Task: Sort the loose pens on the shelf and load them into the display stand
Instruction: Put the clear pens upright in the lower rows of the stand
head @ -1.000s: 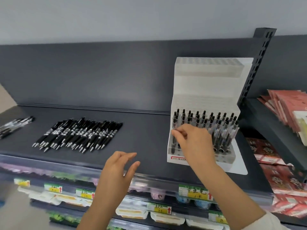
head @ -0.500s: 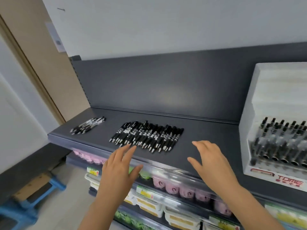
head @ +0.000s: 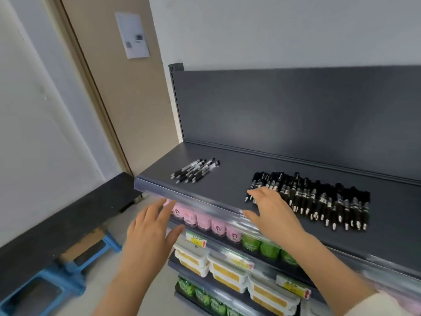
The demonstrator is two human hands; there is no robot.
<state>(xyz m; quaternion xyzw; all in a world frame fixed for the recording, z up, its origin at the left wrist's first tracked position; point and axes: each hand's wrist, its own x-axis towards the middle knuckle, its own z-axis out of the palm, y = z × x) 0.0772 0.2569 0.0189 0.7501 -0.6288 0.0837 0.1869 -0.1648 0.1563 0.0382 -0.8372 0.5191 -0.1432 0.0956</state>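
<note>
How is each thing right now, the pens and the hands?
Big row of pens: lying flat side by side on the shelf, tips toward the front.
Small bunch of pens: lying flat, apart, near the shelf's left end.
Left hand: open, empty, before the shelf edge.
Right hand: open, empty, over the big row's left end.

A: How is the scene lit?
B: Brightly and evenly. A pale sheen lies on the dark back panel (head: 296, 115) of the shelf (head: 227, 179), and the clear price strip (head: 205, 207) glints.
A: Is it sharp?
B: No. Motion blur smears the left hand (head: 150, 233), the right hand (head: 271, 213), the row of black pens (head: 319, 199) and the lower right corner. The door frame (head: 94, 87) leans and bows from the wide lens.
</note>
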